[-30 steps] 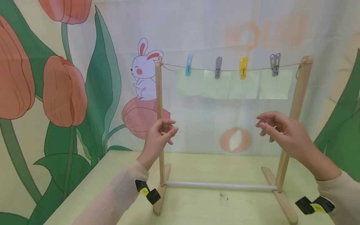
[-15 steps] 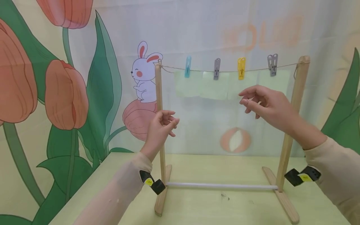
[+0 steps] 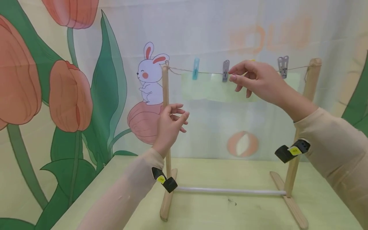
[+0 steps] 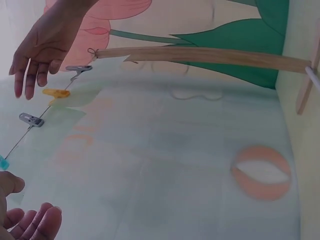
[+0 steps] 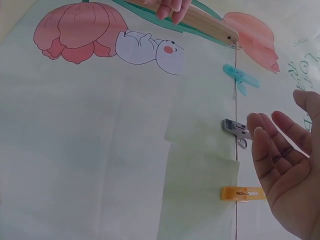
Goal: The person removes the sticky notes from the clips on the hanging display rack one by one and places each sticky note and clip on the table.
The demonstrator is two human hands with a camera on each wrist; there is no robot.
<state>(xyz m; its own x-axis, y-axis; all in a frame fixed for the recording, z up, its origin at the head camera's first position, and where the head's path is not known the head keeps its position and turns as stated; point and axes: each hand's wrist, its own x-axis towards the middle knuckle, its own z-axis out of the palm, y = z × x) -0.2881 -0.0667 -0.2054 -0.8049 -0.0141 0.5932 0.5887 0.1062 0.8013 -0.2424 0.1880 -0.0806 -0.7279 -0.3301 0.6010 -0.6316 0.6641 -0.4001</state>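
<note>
A thin string (image 3: 297, 67) carries a blue clothespin (image 3: 195, 68), a grey clothespin (image 3: 226, 71), a yellow clothespin (image 5: 242, 193) and, at the right, another grey clothespin (image 3: 283, 66). Pale green paper sheets (image 3: 198, 88) hang from it. My right hand (image 3: 256, 80) is raised in front of the line, fingertips near the left grey clothespin, loosely bent with nothing between them. In the head view it hides most of the yellow clothespin. Lower down, by the left post, my left hand (image 3: 170, 123) hovers with relaxed fingers and holds nothing.
The string runs between a left wooden post (image 3: 165, 84) and a right wooden post (image 3: 312, 78). A white rod (image 3: 230, 191) joins their feet on the pale green table (image 3: 218, 214). Behind hangs a printed cloth with tulips and a rabbit (image 3: 150, 78).
My right hand has risen and moved left, from below the papers up to the clothespins, covering the yellow one. The left hand has drifted slightly upward. The clothespins and papers stay in place.
</note>
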